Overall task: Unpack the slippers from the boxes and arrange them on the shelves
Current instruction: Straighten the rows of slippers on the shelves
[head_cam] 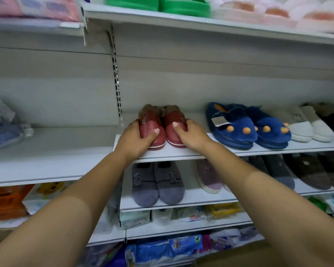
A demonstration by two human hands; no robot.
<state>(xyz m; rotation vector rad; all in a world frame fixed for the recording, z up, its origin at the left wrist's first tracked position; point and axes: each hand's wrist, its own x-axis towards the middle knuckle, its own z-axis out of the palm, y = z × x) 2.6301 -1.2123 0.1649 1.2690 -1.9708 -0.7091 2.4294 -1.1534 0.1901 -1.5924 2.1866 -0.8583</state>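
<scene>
While both hands grip them, left hand [135, 138] and right hand [191, 134] clamp red slippers [163, 130] on the shelf [181, 154].

1. I face a pale grey metal shelving unit [46, 105], whose flat back panel [201, 79] fills most of my view.
2. A slotted upright [116, 78] runs down that panel and splits the unit into two bays.
3. The left bay's shelf [46, 151] sits a little lower than the middle shelf [168, 154] of the right bay.
4. The top shelf [181, 22] juts out above.
5. The lowest shelves carry soft packaged goods [181, 245] in blue and white wrapping, blurred.
6. The light is even and rather dim, with soft shadow under each shelf.
</scene>
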